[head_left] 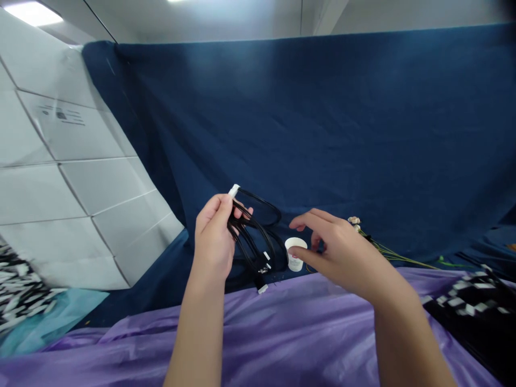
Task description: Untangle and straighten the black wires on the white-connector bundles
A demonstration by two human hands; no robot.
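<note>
My left hand (213, 236) is closed around a looped bundle of black cables (253, 236) with white connectors, held up above the purple sheet (290, 328). One white connector sticks up above my fingers. My right hand (338, 250) hovers just to the right of the bundle with its fingers spread and curved, holding nothing. A small white paper cup (295, 253) stands between my two hands, right by my right fingertips.
A dark blue cloth (322, 134) hangs as a backdrop. A pile of black cables with white connectors (471, 312) lies at the right, another pile (20, 290) at the far left. Thin green-yellow stems with a pale flower (382, 247) lie behind my right hand.
</note>
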